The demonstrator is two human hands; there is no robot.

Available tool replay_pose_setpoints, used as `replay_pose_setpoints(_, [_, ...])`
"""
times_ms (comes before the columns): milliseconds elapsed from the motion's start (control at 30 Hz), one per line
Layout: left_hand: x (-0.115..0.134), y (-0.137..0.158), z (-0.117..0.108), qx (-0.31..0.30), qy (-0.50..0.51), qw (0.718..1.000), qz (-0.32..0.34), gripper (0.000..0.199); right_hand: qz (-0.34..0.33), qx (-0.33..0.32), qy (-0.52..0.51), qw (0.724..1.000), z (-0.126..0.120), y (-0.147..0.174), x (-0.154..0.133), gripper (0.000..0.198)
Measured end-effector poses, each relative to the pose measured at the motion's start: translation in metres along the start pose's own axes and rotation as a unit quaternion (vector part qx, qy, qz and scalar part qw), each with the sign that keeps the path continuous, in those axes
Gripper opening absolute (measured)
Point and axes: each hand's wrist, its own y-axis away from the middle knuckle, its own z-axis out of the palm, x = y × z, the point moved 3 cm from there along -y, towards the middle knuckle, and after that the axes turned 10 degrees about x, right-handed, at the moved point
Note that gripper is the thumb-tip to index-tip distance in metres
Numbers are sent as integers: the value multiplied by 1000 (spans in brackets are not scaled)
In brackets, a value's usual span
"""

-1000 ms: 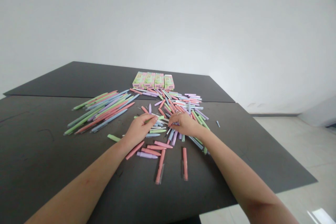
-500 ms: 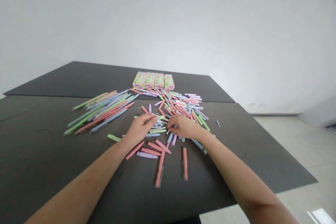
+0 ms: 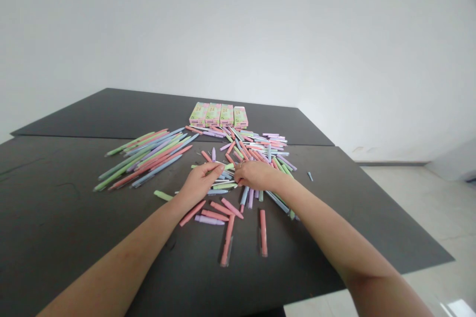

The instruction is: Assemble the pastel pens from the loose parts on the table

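Note:
My left hand (image 3: 203,180) is closed, with thumb and forefinger pinching a light green pen barrel (image 3: 229,166) whose end sticks out to the right. Just beside it, my right hand (image 3: 256,174) reaches down into the loose pen parts, fingers bent together. Whatever its fingertips grip is hidden behind the hand. White refills and a green barrel (image 3: 224,186) lie under and between the hands. Nearer to me are several pink pen barrels, a purple barrel (image 3: 209,220) and two pink pieces with clear clips, one at the right (image 3: 263,233).
Left of the hands lies a bundle of long pastel pens (image 3: 148,158). Four-sided pink and green boxes (image 3: 212,115) stand in a row at the back. More pen parts (image 3: 275,141) are heaped behind my right hand. A small blue piece (image 3: 310,176) lies apart on the dark table (image 3: 357,228).
My right hand has shifted slightly left and turned over, so its fingertips are now less visible. My left hand keeps its pinch on the green barrel. The view has moved slightly.

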Motion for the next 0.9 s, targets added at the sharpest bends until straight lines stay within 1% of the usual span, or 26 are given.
replay_pose_setpoints(100, [-2, 0, 1, -4, 14, 1000, -10, 42, -27, -11, 48, 998, -4, 2, -6, 15])
replay_pose_setpoints(233, [-8, -1, 2, 1, 34, 999, -20, 43, -42, -22, 105, 993, -7, 1, -13, 18])
replay_pose_setpoints(367, [-9, 0, 2, 6, 49, 998, -26, 43, -27, -57, 128, 990, -4, -9, -13, 15])
replay_pose_setpoints(467, [-8, 1, 1, 10, 51, 998, -33, 44, -12, -74, 123, 990, -5, -14, -9, 15])
replay_pose_setpoints(500, [-8, 1, 1, 11, 51, 998, -35, 44, -7, -69, 117, 991, -6, -14, -7, 14])
replay_pose_setpoints(567, [-7, 2, 1, 15, 53, 998, -35, 45, 5, -36, 91, 995, -12, -9, -3, 13])
replay_pose_setpoints(633, [-7, 2, 1, 24, 59, 997, -33, 45, 19, 18, 36, 999, -19, 0, 3, 10])
replay_pose_setpoints(700, [-7, 1, 1, 30, 63, 997, -31, 46, 55, 87, -56, 993, -25, 10, 8, 9])
replay_pose_setpoints(733, [-7, 1, 1, 30, 64, 997, -30, 46, 84, 127, -115, 982, -27, 15, 12, 10])
replay_pose_setpoints(767, [-7, 1, 1, 28, 64, 997, -30, 47, 115, 171, -182, 961, -27, 19, 15, 10])
replay_pose_setpoints(800, [-6, 1, 1, 26, 63, 997, -30, 47, 143, 216, -254, 932, -26, 22, 18, 9])
replay_pose_setpoints(833, [-6, 2, 1, 23, 62, 997, -30, 47, 167, 261, -325, 894, -25, 25, 21, 9])
replay_pose_setpoints(900, [-5, 3, 1, 19, 62, 997, -33, 46, 203, 345, -439, 804, -20, 26, 26, 10])
